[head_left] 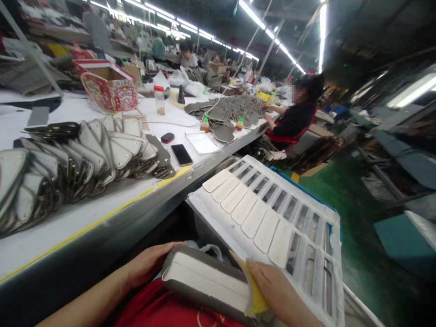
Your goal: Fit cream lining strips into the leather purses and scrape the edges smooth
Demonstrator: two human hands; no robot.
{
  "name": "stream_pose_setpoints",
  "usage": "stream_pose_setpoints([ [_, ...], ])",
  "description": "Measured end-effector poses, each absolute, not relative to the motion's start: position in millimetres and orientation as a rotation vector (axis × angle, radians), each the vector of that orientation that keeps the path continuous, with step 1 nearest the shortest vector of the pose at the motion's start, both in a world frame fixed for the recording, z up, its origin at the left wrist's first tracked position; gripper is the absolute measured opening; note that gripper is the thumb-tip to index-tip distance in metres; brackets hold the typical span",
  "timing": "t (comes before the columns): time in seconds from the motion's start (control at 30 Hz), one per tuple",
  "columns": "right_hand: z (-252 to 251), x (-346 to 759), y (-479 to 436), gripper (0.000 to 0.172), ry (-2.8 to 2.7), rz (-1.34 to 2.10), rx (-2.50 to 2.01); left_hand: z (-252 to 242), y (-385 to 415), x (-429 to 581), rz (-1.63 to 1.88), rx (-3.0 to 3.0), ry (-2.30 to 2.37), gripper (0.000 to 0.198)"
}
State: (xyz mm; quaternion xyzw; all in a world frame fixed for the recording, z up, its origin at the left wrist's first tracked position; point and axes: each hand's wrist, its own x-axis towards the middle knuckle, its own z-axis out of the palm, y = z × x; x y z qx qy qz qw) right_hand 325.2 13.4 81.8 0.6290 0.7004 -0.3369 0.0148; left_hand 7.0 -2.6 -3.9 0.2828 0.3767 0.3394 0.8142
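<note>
A long dark grey piece with rounded corners and a white inner panel point(211, 277) lies across my lap. My left hand point(151, 261) grips its left end, with fingers over the far edge. At the right end, my right hand point(272, 286) is closed on a thin, bent yellow piece point(256, 297), held against the grey one; its material is unclear. Just beyond my hands stands a white slatted rack point(315, 231), which bears a row of rounded white panels point(255, 218). Part of the grey piece is hidden by the yellow one.
Stacked grey-and-white pieces point(98, 150) cover the left of the table. Further along lie a phone point(181, 155), a white pad point(201, 143), glue bottles point(205, 123) and a heap of grey pieces point(223, 113). A red patterned box point(112, 93) stands behind. A co-worker point(294, 116) sits beyond the rack.
</note>
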Motion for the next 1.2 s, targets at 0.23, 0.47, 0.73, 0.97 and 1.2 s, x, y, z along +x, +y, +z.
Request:
stream_pose_setpoints([
  [0.23,88,329,-50,0.043,2.084,-2.092,1.827,-1,-5,-1,0.692,0.917,0.962,0.050],
  [0.47,47,299,-84,0.049,2.236,-1.900,2.212,0,2,-4,0.580,1.072,1.074,0.045],
  [0.73,57,204,-100,0.054,1.625,-2.919,2.178,12,-16,-20,0.671,1.013,1.185,0.049],
  [0.97,40,159,-110,0.062,1.605,-3.032,1.987,17,-54,-4,0.696,0.697,0.895,0.070],
  [1.2,22,174,-107,0.054,1.525,-3.054,1.719,11,-34,7,0.666,0.607,0.771,0.072],
])
